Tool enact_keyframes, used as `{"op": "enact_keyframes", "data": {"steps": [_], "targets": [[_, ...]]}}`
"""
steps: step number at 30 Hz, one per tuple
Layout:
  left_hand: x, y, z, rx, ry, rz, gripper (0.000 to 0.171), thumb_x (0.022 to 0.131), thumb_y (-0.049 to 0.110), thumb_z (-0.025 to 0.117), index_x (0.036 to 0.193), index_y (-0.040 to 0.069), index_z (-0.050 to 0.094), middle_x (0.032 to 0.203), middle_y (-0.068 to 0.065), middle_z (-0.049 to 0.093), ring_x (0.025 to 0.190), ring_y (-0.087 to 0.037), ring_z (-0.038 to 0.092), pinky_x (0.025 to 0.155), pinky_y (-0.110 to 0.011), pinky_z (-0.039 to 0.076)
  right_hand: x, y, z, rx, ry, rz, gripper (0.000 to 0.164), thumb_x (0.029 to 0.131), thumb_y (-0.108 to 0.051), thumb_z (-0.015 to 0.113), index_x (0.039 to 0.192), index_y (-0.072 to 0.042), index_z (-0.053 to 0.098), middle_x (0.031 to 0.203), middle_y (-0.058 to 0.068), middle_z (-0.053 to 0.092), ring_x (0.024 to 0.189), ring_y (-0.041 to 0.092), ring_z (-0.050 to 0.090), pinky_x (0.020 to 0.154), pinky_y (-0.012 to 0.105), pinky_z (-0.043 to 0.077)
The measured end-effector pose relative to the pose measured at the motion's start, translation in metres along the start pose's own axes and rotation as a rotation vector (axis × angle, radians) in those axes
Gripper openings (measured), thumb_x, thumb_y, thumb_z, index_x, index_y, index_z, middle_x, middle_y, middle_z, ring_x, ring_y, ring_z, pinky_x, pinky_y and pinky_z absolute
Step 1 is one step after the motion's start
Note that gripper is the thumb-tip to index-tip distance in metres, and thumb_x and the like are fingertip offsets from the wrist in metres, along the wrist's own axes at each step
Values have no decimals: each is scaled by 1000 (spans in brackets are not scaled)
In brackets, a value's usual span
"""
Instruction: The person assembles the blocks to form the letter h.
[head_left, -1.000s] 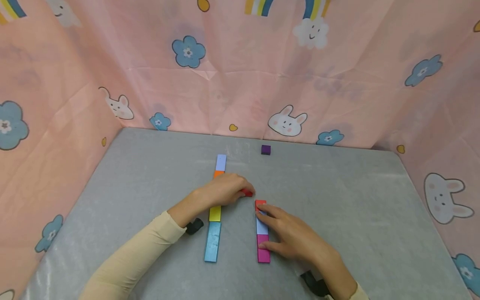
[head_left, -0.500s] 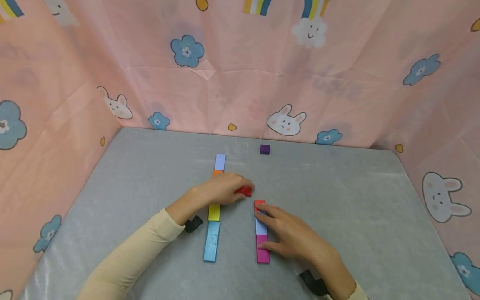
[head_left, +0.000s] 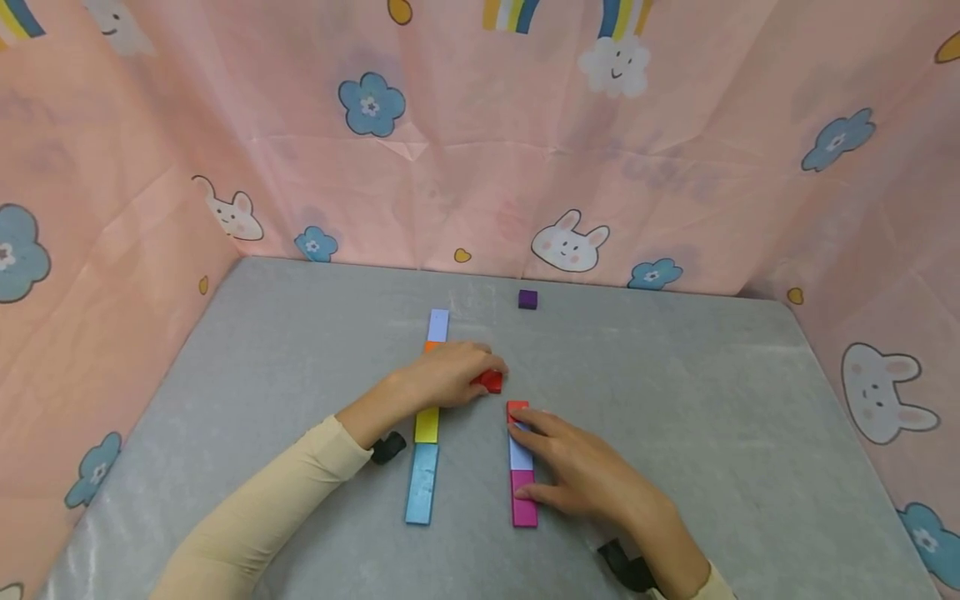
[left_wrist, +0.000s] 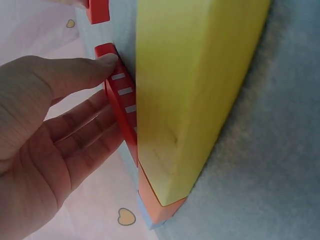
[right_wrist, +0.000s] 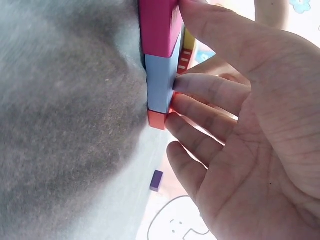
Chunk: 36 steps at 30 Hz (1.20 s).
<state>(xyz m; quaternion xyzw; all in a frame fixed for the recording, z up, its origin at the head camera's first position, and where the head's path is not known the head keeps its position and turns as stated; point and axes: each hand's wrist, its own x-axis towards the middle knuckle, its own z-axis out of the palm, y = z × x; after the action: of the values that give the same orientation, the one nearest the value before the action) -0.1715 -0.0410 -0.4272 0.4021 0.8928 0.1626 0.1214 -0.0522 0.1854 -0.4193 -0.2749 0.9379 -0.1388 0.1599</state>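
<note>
My left hand (head_left: 450, 373) reaches over the left row of blocks and pinches a red block (head_left: 491, 382) by its right end. White dashes mark that red block in the left wrist view, where it lies against a yellow block (left_wrist: 175, 100). Under my hand, part of the left row is hidden; light blue, orange (head_left: 432, 346), yellow and blue (head_left: 422, 483) pieces show. My right hand (head_left: 592, 467) rests its fairly straight fingers and thumb on the right row, made of a red piece (head_left: 516, 408), a pale blue piece (right_wrist: 161, 82) and a magenta piece (head_left: 523, 508).
A small purple block (head_left: 528, 299) stands alone near the back of the grey-covered table (head_left: 712, 400). Pink patterned cloth (head_left: 465, 150) hangs along the back and both sides.
Slightly more of the red block shows between my left thumb and fingers than a second ago. My right hand stays on its row, and the head view shifts a little.
</note>
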Motion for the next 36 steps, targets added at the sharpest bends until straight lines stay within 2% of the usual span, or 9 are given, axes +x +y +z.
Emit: {"op": "enact_keyframes", "data": {"steps": [7, 19, 25, 29, 32, 36], "targets": [[0, -1, 1, -5, 6, -23, 42, 99, 19, 77, 139, 14, 69, 135, -6, 74, 116, -22, 70, 104, -38, 59, 0, 1, 1, 4, 5, -5, 76, 89, -45, 85, 151, -9, 59, 162, 12, 51, 145, 32, 55, 117, 53, 51], [-1, -2, 0, -13, 10, -34, 44, 98, 19, 77, 141, 13, 68, 134, -5, 75, 118, -23, 70, 106, -39, 58, 0, 1, 1, 10, -1, 8, 77, 89, -46, 85, 151, -9, 59, 161, 13, 52, 146, 33, 55, 116, 54, 51], [-1, -3, 0, 1, 23, -35, 46, 100, 30, 75, 142, 14, 67, 133, -5, 75, 111, -21, 69, 97, -38, 60, 1, 0, 1, 12, -16, 25, 78, 89, -46, 85, 152, -9, 58, 163, 12, 50, 147, 33, 53, 117, 54, 50], [10, -4, -8, 34, 40, -54, 46, 102, 34, 71, 142, 14, 67, 137, -6, 72, 116, -21, 70, 99, -39, 61, 1, 0, 2, 9, -24, 28, 79, 88, -45, 86, 152, -9, 58, 164, 12, 50, 147, 33, 53, 117, 54, 50], [23, -4, -15, 48, 42, -58, 46, 103, 32, 69, 144, 13, 66, 142, -8, 69, 126, -23, 68, 106, -42, 60, 1, 1, 2, 8, -14, 17, 78, 88, -45, 86, 152, -9, 58, 163, 13, 50, 146, 33, 54, 116, 54, 51], [39, -6, -23, 45, 31, -59, 50, 103, 28, 69, 149, 11, 61, 146, -11, 65, 129, -26, 67, 108, -43, 59, 0, 1, 1, 7, -3, 5, 78, 88, -45, 86, 151, -10, 59, 162, 13, 51, 146, 33, 55, 115, 53, 52]]}}
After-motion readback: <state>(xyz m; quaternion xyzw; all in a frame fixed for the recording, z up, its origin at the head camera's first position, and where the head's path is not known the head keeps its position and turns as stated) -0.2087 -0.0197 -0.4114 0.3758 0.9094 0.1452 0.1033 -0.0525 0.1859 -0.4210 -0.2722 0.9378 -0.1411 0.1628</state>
